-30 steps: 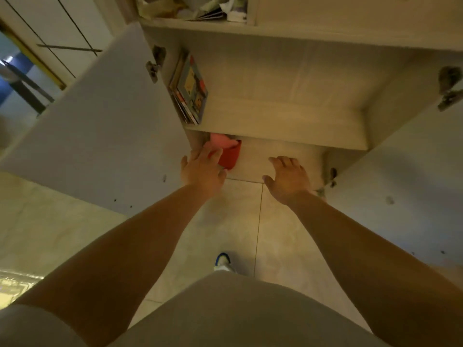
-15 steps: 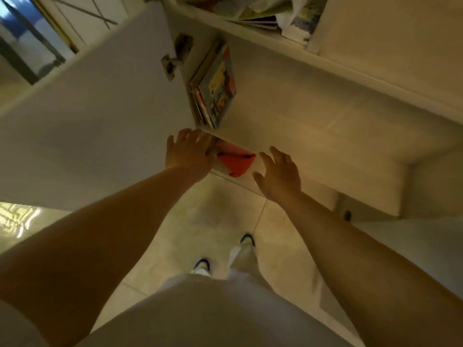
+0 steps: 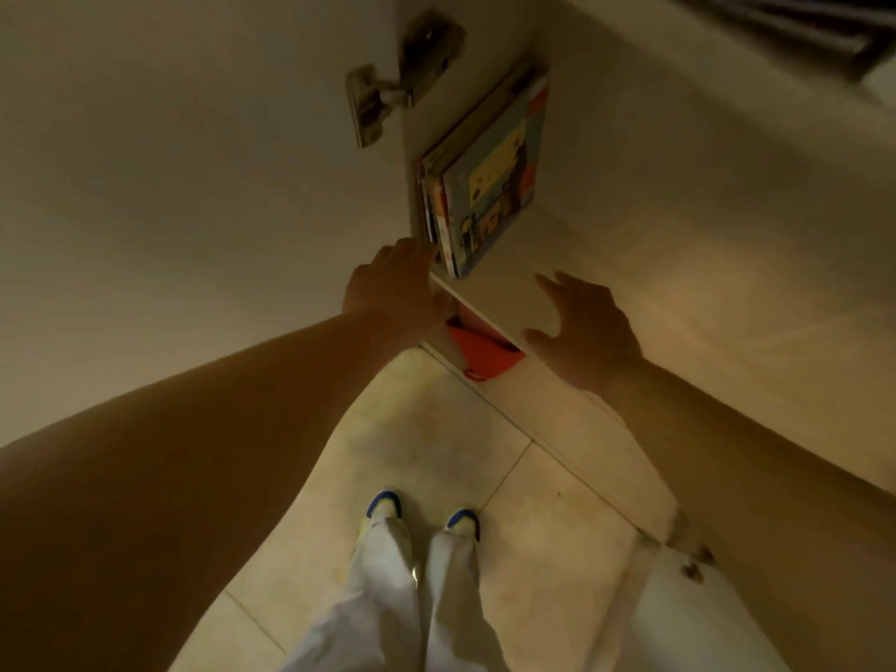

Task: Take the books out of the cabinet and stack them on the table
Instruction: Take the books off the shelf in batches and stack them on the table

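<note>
Standing on edge at the left end of the cabinet shelf, the books lean as one tight bunch against the side wall, w/ the colourful picture-book cover facing right. They look like thin, large-format hardbacks: stiff boards, prob. glossy so a bit slippery, light singly but w/ real weight if taken as a bundle. Not fragile, though corners would dent if dropped. Best hold, I'd judge: clamp the whole bunch across its thickness near the front bottom corner, one palm on each outer cover, then tip fwd & slide out along the shelf; pinching just one spine risks the rest fanning out & toppling.

Left hand is at the shelf's front left corner, fingers reaching toward the lower spines; whether they touch the books, can't tell, fingertips partly hidden. It grips nothing that I can see. Right hand hovers over the shelf's front edge, fingers spread & relaxed, empty, well to the right of the bunch. Both arms extend fwd, hands apart w/ the bunch's front corner roughly btwn them.

An orange bag-like item sits on the level below the shelf. No table in view.
</note>
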